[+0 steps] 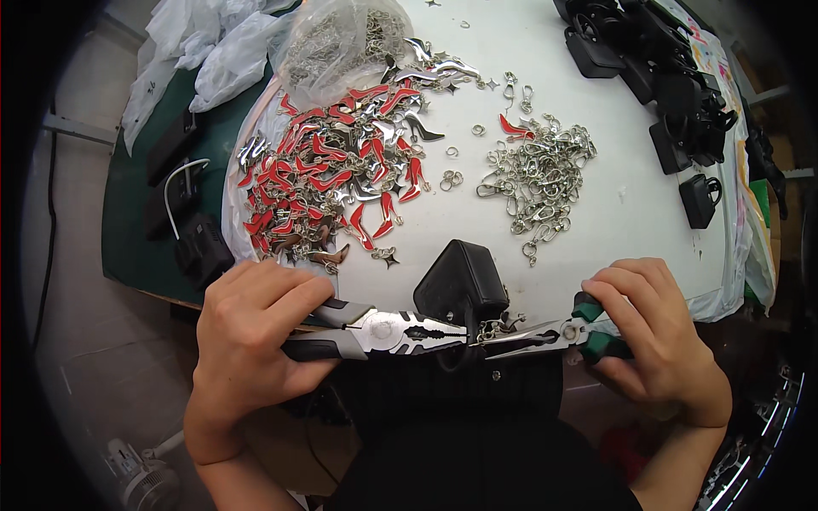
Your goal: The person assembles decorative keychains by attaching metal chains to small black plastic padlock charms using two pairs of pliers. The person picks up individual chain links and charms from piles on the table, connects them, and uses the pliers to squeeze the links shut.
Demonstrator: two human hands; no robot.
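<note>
**Two pliers meet at a small metal ring**

Seen from above, a white table (596,213) curves across the view, with dark green matting (136,213) at its left edge. At far left, crumpled clear bags (204,51) lie beside a bag of silver chain (336,43).

Next comes a heap of red and silver shoe charms (332,170) (high-heel shapes), then a looser pile of silver clasps (537,183) near the table's middle. Black pouches (665,85) are stacked at the far right.

Along the near edge, the left hand (256,332) is clenched around the grey handles of combination pliers (400,332), whose nose points right. A small black pouch (460,281) sits just behind the tool tips, at the table's near edge. A small metal ring and chain piece (492,328) hangs between the two tools; it is too small to tell exactly how each tip grips it. The right hand (656,336) grasps the green handles of needle-nose pliers (541,336), whose tip points left to meet the other tool.
</note>
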